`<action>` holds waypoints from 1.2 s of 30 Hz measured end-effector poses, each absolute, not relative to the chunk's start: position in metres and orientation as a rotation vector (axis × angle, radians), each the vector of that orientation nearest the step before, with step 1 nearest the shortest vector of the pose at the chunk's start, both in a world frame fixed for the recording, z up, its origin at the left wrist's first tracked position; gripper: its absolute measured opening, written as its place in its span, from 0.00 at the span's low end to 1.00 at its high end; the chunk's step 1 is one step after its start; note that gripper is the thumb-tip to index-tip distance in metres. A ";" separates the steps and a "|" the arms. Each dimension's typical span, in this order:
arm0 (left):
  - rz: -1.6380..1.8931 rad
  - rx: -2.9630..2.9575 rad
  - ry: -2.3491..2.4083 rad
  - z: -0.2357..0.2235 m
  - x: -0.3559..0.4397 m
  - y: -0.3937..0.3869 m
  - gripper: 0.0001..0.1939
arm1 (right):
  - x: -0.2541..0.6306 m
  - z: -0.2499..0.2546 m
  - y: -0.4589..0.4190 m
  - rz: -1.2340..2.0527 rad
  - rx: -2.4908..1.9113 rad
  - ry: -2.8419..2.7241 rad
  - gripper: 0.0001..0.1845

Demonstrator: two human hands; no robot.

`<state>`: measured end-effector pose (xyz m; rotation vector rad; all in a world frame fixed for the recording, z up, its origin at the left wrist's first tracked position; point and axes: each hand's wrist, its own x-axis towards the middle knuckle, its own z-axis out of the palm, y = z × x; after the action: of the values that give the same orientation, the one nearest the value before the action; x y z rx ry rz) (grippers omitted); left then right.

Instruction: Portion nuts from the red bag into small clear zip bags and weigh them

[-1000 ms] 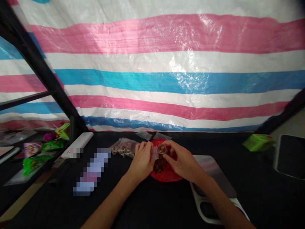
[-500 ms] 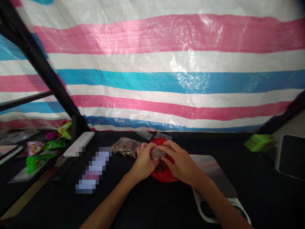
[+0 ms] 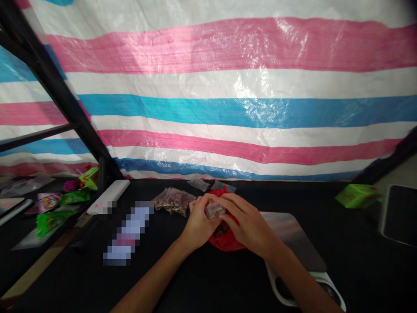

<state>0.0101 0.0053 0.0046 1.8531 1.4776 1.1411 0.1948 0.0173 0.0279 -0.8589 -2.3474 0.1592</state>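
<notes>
Between my two hands is a small clear plastic bag (image 3: 215, 210), pinched from both sides over a red plastic bag. My left hand (image 3: 200, 224) closes on its left edge, thumb toward the middle. My right hand (image 3: 246, 219) has fingers and thumb curled on its right edge. The red bag (image 3: 230, 242) lies open beneath, with small brown pieces (image 3: 222, 229) showing inside, partly hidden by my hands. Left of my left hand lie filled clear bags (image 3: 174, 201) of similar brown pieces. Flat clear bags (image 3: 199, 185) lie just behind.
A kitchen scale (image 3: 296, 239) with a metal top sits under my right forearm. A green box (image 3: 357, 195) stands at the right. A long white object (image 3: 109, 196) and a blurred-out strip (image 3: 128, 232) lie left. Green packets (image 3: 54, 222) are beyond the black frame post (image 3: 58, 95).
The small clear bag between my hands has shifted slightly and its middle looks wider. Both hands stay in nearly the same place.
</notes>
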 end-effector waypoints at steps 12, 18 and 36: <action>1.139 2.061 1.448 0.006 0.008 0.003 0.20 | 0.195 0.037 0.012 0.195 -0.841 -2.336 0.14; 1.260 1.975 1.551 -0.003 0.004 0.010 0.22 | 0.205 0.040 0.021 0.149 -1.024 -2.208 0.14; 0.931 1.609 1.344 -0.007 -0.011 0.023 0.12 | 0.202 0.013 0.027 0.259 -1.286 -2.484 0.13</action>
<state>-0.0111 0.0233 -0.0073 1.6085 1.3436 0.9313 0.2022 0.0267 0.0128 -1.2857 -2.4840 0.2586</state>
